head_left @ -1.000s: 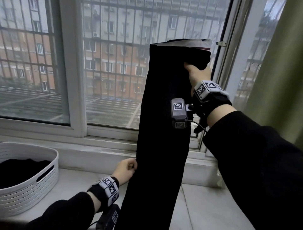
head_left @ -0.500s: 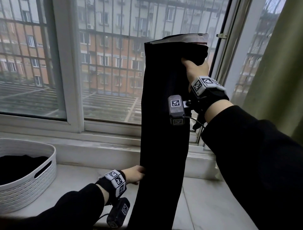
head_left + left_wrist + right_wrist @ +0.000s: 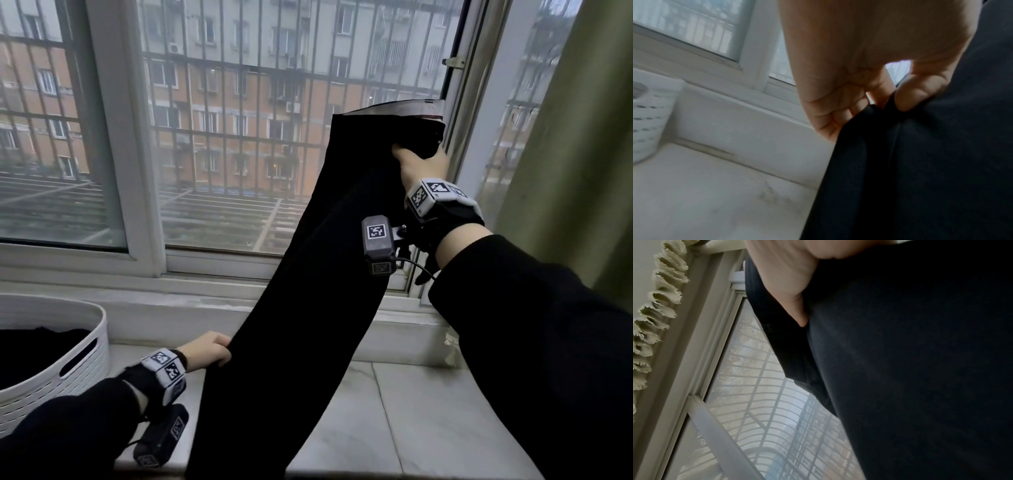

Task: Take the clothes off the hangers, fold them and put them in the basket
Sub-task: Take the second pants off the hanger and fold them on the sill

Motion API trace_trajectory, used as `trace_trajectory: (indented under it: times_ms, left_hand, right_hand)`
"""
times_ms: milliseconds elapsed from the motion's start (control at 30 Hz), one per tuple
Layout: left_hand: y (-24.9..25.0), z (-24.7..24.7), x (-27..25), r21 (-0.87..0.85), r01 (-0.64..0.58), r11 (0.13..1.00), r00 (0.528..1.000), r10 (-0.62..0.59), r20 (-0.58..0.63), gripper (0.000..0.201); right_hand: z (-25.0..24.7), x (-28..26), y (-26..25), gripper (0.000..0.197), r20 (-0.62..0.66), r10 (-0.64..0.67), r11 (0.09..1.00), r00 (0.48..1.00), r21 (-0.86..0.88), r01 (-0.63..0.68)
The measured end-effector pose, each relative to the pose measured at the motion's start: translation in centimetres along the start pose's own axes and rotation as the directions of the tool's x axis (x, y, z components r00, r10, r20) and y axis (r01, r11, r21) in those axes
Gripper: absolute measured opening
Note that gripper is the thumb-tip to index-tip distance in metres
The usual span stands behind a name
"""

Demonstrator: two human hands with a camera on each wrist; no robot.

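A long pair of black trousers [image 3: 318, 291] hangs lengthwise in front of the window, slanting down to the left. My right hand [image 3: 419, 161] grips them just under the waistband, whose pale lining shows on top. My left hand [image 3: 212, 349] pinches the left edge of the trousers low down, thumb and fingers closed on the cloth [image 3: 888, 104]. In the right wrist view the dark cloth [image 3: 900, 353] fills most of the frame under my palm. The white basket [image 3: 85, 346] stands at the far left with dark clothes inside. No hanger is in view.
A pale marble sill [image 3: 394, 421] runs under the trousers. The barred window [image 3: 239, 137] stands behind them, and a green curtain [image 3: 565, 154] hangs at the right. The trousers' lower end drops past the sill's front edge.
My right hand has come down with the waistband. My left hand slid lower and leftward along the edge, so the trousers now slant instead of hanging straight.
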State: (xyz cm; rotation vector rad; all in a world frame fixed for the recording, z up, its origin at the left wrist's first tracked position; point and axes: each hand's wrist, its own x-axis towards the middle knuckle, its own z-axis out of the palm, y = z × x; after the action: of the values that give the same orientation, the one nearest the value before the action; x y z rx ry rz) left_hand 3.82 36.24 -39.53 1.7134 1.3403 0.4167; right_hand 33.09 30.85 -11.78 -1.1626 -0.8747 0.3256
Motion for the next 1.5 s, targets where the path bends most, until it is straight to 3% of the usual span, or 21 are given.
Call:
trace_trajectory:
  times_ms: [67, 167, 233, 333, 433, 500, 600, 733, 867, 967, 1033, 1267, 1367, 1500]
  left_hand:
    - [-0.3, -2.2, -0.4, -0.022, 0.021, 1.0, 0.995, -0.023, -0.101, 0.008]
    - [-0.9, -6.2, -0.4, -0.044, 0.074, 0.996, 0.964, -0.083, -0.251, 0.028]
    - [-1.2, -8.5, -0.9, -0.033, 0.108, 0.994, 0.945, -0.113, -0.306, 0.028]
    - [-1.2, -11.3, -1.9, 0.02, 0.117, 0.993, 0.921, -0.101, -0.377, 0.024]
    - [-0.2, -13.9, -1.6, 0.217, 0.154, 0.964, 0.868, -0.027, -0.496, 0.014]
    - [1.5, -14.9, -0.4, 0.332, 0.197, 0.922, 0.83, 0.023, -0.558, 0.019]
    - [4.4, -12.3, 3.5, 0.487, 0.239, 0.84, 0.863, 0.046, -0.503, 0.028]
    - [4.5, -1.2, 9.6, 0.634, 0.188, 0.75, 0.953, 0.017, -0.302, 0.038]
    - [1.1, 10.9, 13.0, 0.649, 0.113, 0.752, 0.992, -0.053, -0.112, 0.037]
    - [-0.9, 16.3, 14.4, 0.646, 0.039, 0.763, 0.999, -0.03, -0.025, 0.033]
    - [-1.3, 17.8, 15.0, 0.642, 0.047, 0.765, 0.999, -0.039, -0.027, 0.032]
    - [-2.7, 18.8, 14.2, 0.633, 0.16, 0.758, 0.971, -0.006, -0.238, 0.049]
    - [-3.1, 18.0, 13.0, 0.652, 0.155, 0.743, 0.978, -0.023, -0.206, 0.06]
    - [-5.5, 15.3, 12.6, 0.67, 0.187, 0.719, 0.98, -0.187, -0.072, 0.073]
  right_hand:
    - [0.1, -0.2, 0.2, 0.035, 0.009, 0.011, 1.0, 1.0, -0.009, -0.011]
    - [0.7, -0.8, 0.1, 0.044, 0.026, 0.034, 0.999, 0.999, -0.007, -0.034]
    - [1.4, -0.9, -0.1, 0.044, 0.034, 0.051, 0.999, 0.998, -0.008, -0.051]
    - [1.9, -1.2, -0.2, 0.023, 0.056, 0.093, 0.996, 0.994, -0.016, -0.093]
    - [1.2, -1.8, 0.6, 0.011, 0.053, 0.125, 0.992, 0.991, -0.028, -0.123]
    - [0.2, -1.9, 1.8, 0.031, -0.008, 0.184, 0.98, 0.983, -0.071, -0.184]
    - [-3.1, -1.7, 4.6, 0.044, -0.163, 0.284, 0.947, 0.945, -0.105, -0.303]
    - [-9.3, -1.4, 10.3, 0.046, -0.294, 0.433, 0.87, 0.852, -0.111, -0.48]
    - [-15.0, -2.6, 16.0, 0.049, -0.458, 0.471, 0.765, 0.754, -0.213, -0.608]
    - [-17.8, -3.4, 20.1, 0.046, -0.534, 0.499, 0.709, 0.682, -0.201, -0.676]
    - [-18.8, -4.0, 22.5, 0.05, -0.548, 0.532, 0.668, 0.645, -0.196, -0.718]
    - [-19.5, -4.5, 26.2, 0.05, -0.566, 0.613, 0.559, 0.551, -0.182, -0.809]
    - [-20.0, -4.1, 27.4, 0.048, -0.508, 0.631, 0.595, 0.586, -0.169, -0.786]
    - [-19.4, -3.9, 27.6, 0.049, -0.485, 0.586, 0.662, 0.649, -0.175, -0.729]
